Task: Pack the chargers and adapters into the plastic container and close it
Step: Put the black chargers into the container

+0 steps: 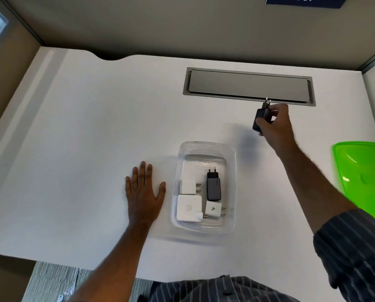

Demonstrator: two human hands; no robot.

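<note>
A clear plastic container [232, 162] stands open on the white desk. Inside lie a small white charger [188, 186], a large white square adapter [188, 207], a white charger with a triangle mark [213, 209] and a dark grey charger [214, 185]. My right hand [277, 125] grips a black charger [261, 117] above the desk, beyond the container, its pins pointing away from me. My left hand [143, 191] rests flat on the desk just left of the container. The green lid [364, 177] lies at the right edge.
A grey cable hatch [248, 85] is set into the desk [95, 127] behind the black charger. Partition walls close off the back and right. The desk's front edge runs near my body.
</note>
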